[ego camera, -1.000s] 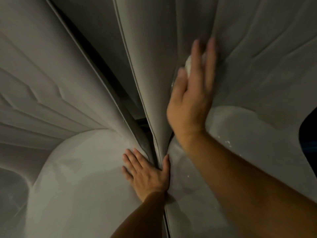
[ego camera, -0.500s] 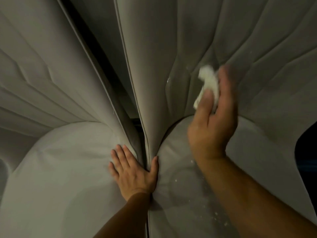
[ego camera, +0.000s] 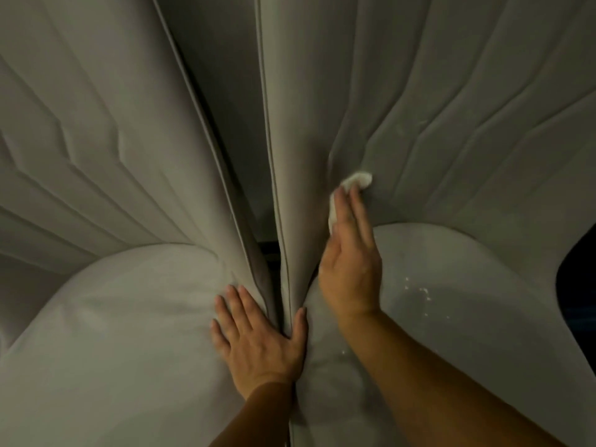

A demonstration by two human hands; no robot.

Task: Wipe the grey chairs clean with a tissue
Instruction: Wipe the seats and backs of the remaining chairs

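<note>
Right hand (ego camera: 350, 266) lower now, tissue (ego camera: 358, 180) against chair backrest (ego camera: 451, 124).

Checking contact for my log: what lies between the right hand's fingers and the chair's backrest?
In the head view, the white tissue lies pressed between the right hand and the right chair's grey backrest.

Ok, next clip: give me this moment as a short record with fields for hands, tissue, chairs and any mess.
left hand: flat on the left chair's seat, thumb over the gap between the chairs
right hand: straight fingers pressing the tissue against the right chair's backrest
tissue: white, crumpled, sticking out past the fingertips
mess: white crumbs on the right chair's seat
</note>
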